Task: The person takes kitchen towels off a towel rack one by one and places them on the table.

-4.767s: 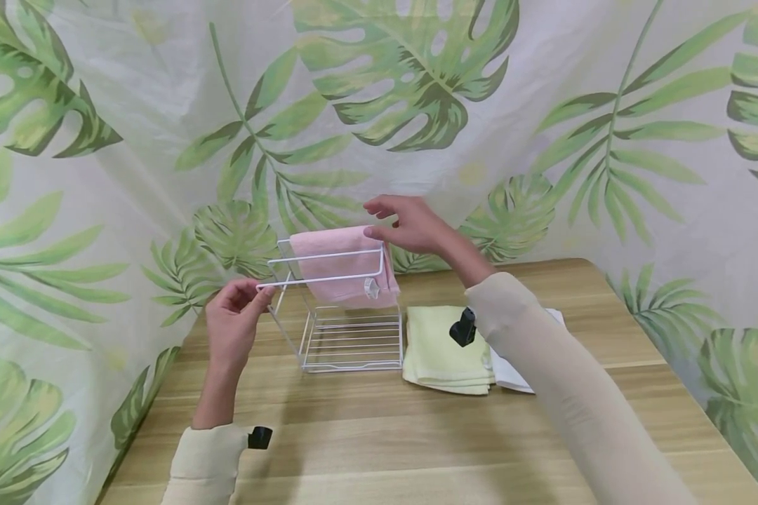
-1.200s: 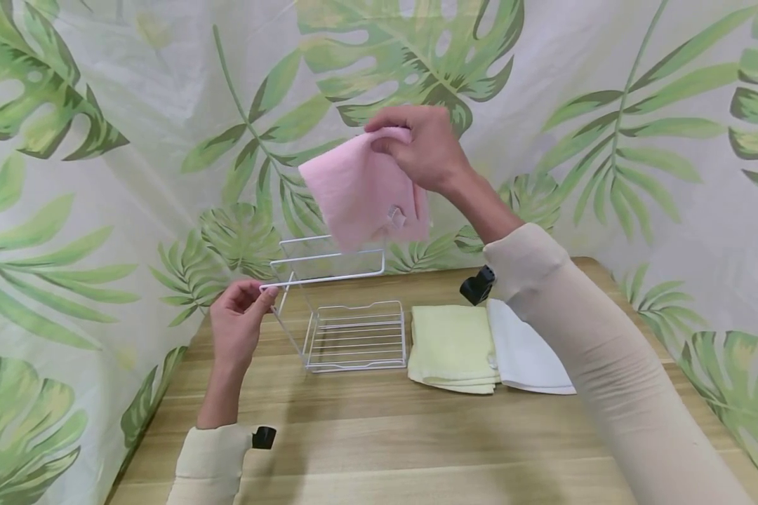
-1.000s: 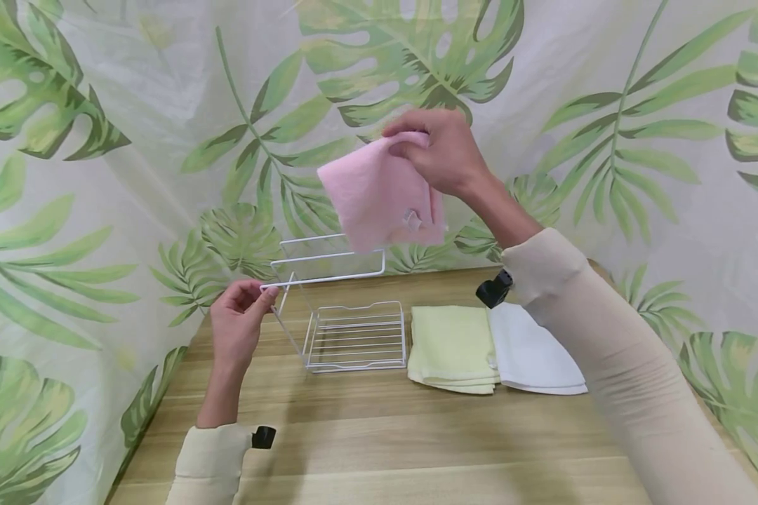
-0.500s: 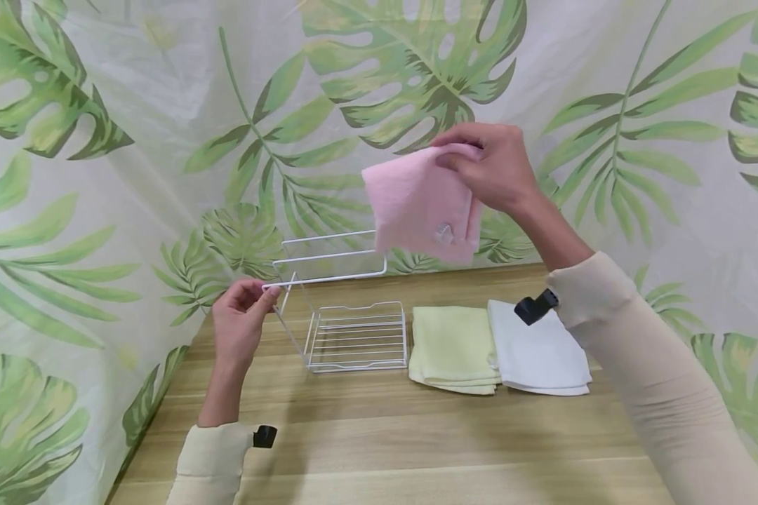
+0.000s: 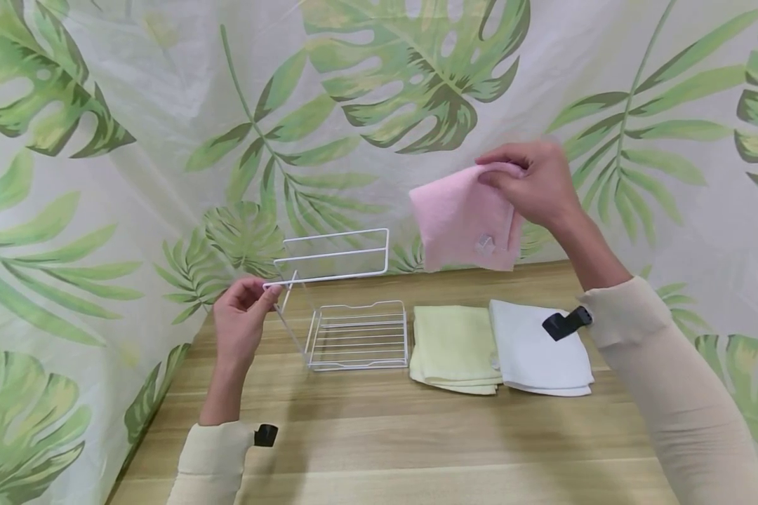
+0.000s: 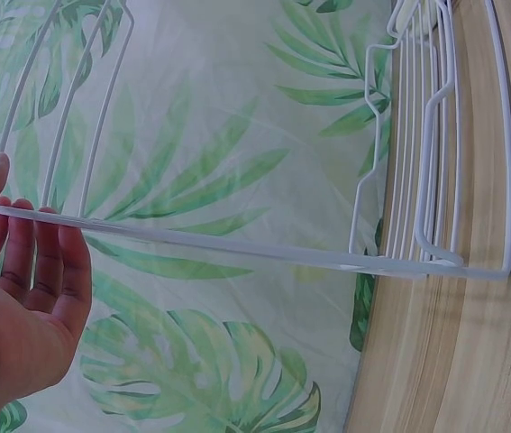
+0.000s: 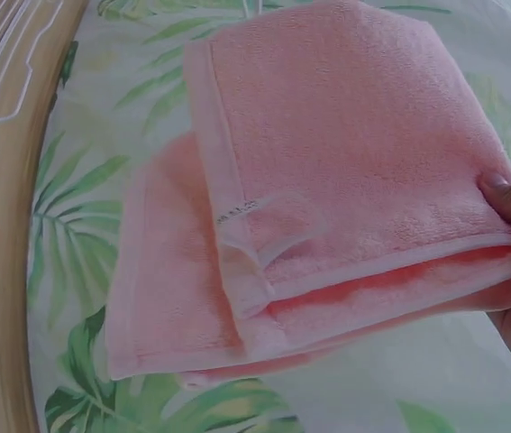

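Observation:
A folded pink towel [image 5: 457, 221] with a small white tag hangs in the air above the table's back edge, right of the rack. My right hand [image 5: 540, 186] pinches its top fold between thumb and fingers; the right wrist view shows the pink towel [image 7: 345, 135] draping in layers. At the left, my left hand [image 5: 236, 322] grips the upper front corner of a white wire rack [image 5: 328, 278]. In the left wrist view the thumb and fingers of the left hand [image 6: 21, 307] hold the rack's end wire. The rack stands upright, its top bars bare.
Right of the rack lies a folded pale yellow towel [image 5: 455, 344], with a folded white towel [image 5: 533, 354] against its right side. All rest on a wooden table [image 5: 379, 449]. A leaf-patterned curtain [image 5: 183, 140] hangs behind the table.
The pink towel hung over the rack's top bars earlier. My right hand has taken hold of it, lifted it off, and carried it right and slightly down. The left hand keeps its grip.

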Demonstrator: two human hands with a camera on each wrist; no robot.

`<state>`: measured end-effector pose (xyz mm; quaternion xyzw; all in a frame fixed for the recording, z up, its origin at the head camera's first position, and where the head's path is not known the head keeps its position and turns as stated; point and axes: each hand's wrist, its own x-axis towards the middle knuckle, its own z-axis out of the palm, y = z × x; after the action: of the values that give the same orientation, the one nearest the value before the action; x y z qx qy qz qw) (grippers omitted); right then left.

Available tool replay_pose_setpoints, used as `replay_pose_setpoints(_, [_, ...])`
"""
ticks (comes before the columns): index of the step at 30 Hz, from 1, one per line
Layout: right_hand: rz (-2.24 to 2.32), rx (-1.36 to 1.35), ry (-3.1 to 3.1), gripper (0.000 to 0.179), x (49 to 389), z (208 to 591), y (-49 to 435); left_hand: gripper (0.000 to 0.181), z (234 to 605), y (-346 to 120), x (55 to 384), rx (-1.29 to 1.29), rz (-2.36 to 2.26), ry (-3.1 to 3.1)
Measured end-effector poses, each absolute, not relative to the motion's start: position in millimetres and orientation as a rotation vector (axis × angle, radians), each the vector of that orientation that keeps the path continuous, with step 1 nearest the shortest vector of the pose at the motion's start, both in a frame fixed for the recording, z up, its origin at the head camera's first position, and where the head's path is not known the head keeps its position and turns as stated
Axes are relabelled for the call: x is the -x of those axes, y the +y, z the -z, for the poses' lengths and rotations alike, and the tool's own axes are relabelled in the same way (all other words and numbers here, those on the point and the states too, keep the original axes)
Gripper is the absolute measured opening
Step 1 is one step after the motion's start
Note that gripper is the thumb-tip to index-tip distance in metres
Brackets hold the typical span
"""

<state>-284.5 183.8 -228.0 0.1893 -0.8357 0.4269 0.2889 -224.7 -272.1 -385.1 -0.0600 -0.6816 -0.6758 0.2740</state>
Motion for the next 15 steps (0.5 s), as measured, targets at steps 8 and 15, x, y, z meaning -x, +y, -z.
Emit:
replay_pose_setpoints(8, [-1.028,-0.45,-2.363,0.011,270.1,248.7,211.5,0.013,388.2,-273.6,225.6,0.14,1.822,-1.824])
replay_pose_setpoints(15, [-1.014,-0.375,-2.417,0.013,257.4,266.3,237.4,0.014,388.3,-272.7,225.9,0.149,1.794,-1.838])
